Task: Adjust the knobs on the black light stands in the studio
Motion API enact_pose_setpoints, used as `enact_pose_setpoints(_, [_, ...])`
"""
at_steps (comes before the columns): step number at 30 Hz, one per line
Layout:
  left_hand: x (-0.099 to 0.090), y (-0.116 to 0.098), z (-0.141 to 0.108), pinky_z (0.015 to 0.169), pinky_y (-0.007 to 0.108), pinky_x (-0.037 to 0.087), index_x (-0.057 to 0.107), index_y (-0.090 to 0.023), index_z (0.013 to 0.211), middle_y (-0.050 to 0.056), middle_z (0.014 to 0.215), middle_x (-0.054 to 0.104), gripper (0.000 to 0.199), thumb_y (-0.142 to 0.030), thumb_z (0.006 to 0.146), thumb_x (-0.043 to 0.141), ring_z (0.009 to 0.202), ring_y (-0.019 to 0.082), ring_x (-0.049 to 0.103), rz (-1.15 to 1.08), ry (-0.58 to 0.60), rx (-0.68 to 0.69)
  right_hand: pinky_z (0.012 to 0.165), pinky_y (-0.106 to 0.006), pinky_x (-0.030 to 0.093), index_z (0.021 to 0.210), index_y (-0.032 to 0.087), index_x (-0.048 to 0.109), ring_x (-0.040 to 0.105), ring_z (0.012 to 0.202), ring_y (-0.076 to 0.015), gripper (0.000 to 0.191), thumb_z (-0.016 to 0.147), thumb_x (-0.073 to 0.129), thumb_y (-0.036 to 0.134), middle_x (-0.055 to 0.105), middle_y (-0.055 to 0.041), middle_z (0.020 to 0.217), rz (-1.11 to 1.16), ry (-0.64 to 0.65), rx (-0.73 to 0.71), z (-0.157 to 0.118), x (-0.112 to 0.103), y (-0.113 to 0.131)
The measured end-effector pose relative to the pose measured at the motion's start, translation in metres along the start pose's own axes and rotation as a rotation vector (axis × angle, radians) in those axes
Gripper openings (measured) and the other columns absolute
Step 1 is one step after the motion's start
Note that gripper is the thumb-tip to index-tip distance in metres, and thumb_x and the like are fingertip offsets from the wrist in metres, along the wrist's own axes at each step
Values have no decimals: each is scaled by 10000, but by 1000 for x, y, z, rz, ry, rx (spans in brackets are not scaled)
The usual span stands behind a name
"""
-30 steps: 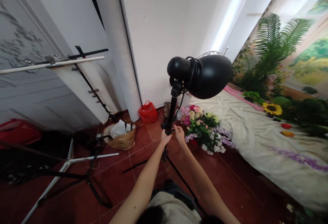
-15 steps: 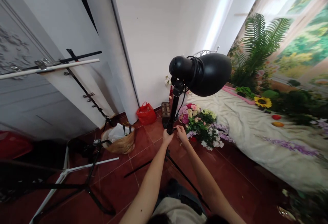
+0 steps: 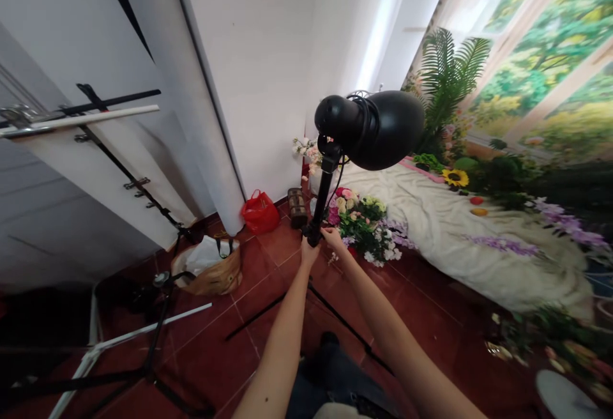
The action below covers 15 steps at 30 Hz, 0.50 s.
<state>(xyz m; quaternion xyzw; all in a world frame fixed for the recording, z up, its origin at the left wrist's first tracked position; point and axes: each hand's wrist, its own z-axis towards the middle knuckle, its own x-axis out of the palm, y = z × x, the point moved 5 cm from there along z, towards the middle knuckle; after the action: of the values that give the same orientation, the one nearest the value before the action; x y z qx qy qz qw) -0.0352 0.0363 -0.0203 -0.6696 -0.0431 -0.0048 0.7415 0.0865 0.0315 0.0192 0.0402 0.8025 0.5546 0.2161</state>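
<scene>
A black studio light [image 3: 390, 130] with its cable coiled around the housing is mounted on top of a black light stand [image 3: 324, 198]. My left hand [image 3: 309, 251] is closed around the stand's pole, just under a dark collar. At the right side of that collar, my right hand [image 3: 331, 237] has its fingers pinched together against the stand; the small part under the fingertips is hidden. Thin tripod legs [image 3: 342, 322] spread out over the tiled floor below my forearms.
Left of the stand are a red plastic bag [image 3: 261, 213], a tan bag [image 3: 215, 272] and black and white stand legs [image 3: 153, 324]. A small wooden chest [image 3: 297, 207] sits by the wall. Artificial flowers [image 3: 366, 221] lie beside a cream-draped platform [image 3: 431, 227] on the right.
My right hand has come in closer against the collar, its fingers drawn together. My left hand keeps its hold on the pole. The surroundings have shifted left as the view turned right.
</scene>
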Motion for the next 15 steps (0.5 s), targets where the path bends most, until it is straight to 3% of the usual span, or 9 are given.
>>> enact_pose_setpoints(4, [0, 1, -1, 753, 323, 484, 549, -166, 825, 43, 814, 643, 299, -144, 550, 664, 766, 175, 608, -21, 6, 15, 419, -191, 336, 743, 138, 619, 547, 458, -124, 241, 659, 692, 352, 562, -9, 483, -32, 26, 16, 13, -1, 12])
enact_pose_setpoints(9, [1, 1, -1, 745, 311, 481, 543, -174, 820, 52, 837, 644, 305, -202, 551, 685, 763, 169, 604, -21, 0, 34, 409, -179, 330, 778, 153, 610, 498, 403, -92, 203, 658, 713, 280, 551, 16, 454, 38, 43, -22, 12, 0, 17])
enact_pose_setpoints(12, [2, -2, -1, 743, 306, 483, 546, -173, 792, 59, 828, 649, 303, -217, 534, 700, 779, 179, 611, 7, -19, -6, 391, -166, 342, 844, 171, 588, 467, 383, -80, 223, 741, 646, 361, 547, 45, 450, 123, 36, -48, -8, -6, 2])
enact_pose_setpoints(15, [3, -10, -6, 734, 297, 488, 559, -171, 803, 50, 808, 648, 301, -182, 526, 675, 771, 181, 614, 80, -50, -46, 352, -161, 336, 846, 171, 558, 442, 335, -74, 270, 797, 581, 436, 546, 46, 429, 266, 105, -18, -40, -26, -36])
